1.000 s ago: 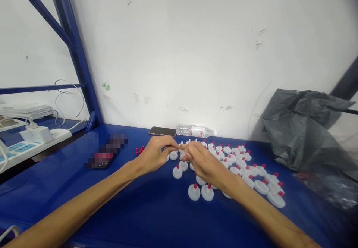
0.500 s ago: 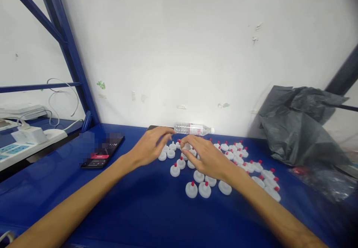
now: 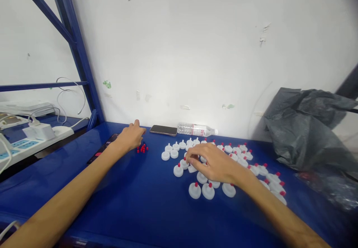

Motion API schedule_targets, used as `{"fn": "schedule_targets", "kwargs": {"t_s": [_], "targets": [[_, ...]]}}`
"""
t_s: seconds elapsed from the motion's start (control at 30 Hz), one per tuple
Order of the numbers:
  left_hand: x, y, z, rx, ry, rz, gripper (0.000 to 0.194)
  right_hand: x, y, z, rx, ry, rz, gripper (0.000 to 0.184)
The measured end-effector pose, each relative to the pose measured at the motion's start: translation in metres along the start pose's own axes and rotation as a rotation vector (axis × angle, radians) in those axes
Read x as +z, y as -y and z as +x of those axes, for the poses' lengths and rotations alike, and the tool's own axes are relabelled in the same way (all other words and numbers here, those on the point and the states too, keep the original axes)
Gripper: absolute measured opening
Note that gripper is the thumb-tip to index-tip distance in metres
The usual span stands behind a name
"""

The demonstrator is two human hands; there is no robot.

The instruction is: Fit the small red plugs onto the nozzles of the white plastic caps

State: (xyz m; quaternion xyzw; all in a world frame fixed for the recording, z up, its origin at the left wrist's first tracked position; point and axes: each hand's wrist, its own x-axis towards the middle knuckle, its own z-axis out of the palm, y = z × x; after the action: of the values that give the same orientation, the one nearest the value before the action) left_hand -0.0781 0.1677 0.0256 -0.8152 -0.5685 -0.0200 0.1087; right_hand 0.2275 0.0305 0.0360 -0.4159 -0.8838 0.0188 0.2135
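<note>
Beside a small cluster of red caps [image 3: 143, 148], my left hand [image 3: 129, 137] hovers low over the blue tabletop. Its fingers are apart, and the fingertips nearest the caps are partly hidden. My right hand [image 3: 214, 161] is over the white nozzle lids, fingers curved and apart, nothing visible in its grasp. Its index fingertip is close to a red-tipped lid [image 3: 184, 163]. Several white lids without red tips [image 3: 174, 153] stand to the left of this hand. Many others carry red tips, such as the front lid [image 3: 194, 191]. My right hand and forearm hide part of the group.
A phone [image 3: 163, 130] and a clear bottle [image 3: 197, 129] lie along the wall. Another phone [image 3: 97, 154] is partly under my left forearm. A grey plastic bag [image 3: 302, 125] and clear plastic wrap [image 3: 332, 190] are at right. A power strip [image 3: 25, 147] sits at left.
My hands, together over the lids a second ago, have parted. The left moved left to the red caps. The right opened and moved slightly down and right among the lids.
</note>
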Motion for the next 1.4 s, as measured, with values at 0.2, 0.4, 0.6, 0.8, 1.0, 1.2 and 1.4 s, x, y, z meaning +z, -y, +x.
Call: {"fn": "schedule_targets", "kwargs": {"t_s": [0.2,0.4,0.6,0.8,1.0,1.2,1.4], "targets": [[0.000,0.000,0.002,-0.001,0.016,0.001,0.028,0.005,0.003,0.001,-0.006,0.119,0.030,0.023],[-0.002,-0.008,0.003,0.032,0.053,0.003,0.029,0.004,0.004,0.001,-0.040,0.194,0.057,0.026],[-0.004,-0.011,0.005,0.022,0.088,-0.010,0.031,0.002,-0.005,0.000,0.055,-0.043,0.011,0.026],[-0.004,-0.010,0.001,0.026,0.082,-0.083,0.030,-0.007,-0.042,0.021,0.334,-0.202,-0.319,0.030],[-0.001,-0.008,0.000,0.039,0.083,-0.153,0.031,0.001,-0.090,0.045,0.412,-0.072,-0.394,0.023],[-0.001,-0.007,0.000,0.059,0.112,-0.169,0.028,0.018,-0.101,0.048,0.424,-0.015,-0.353,0.014],[-0.003,-0.010,-0.001,0.059,0.118,-0.175,0.020,0.003,-0.083,0.040,0.425,-0.126,-0.273,0.014]]}}
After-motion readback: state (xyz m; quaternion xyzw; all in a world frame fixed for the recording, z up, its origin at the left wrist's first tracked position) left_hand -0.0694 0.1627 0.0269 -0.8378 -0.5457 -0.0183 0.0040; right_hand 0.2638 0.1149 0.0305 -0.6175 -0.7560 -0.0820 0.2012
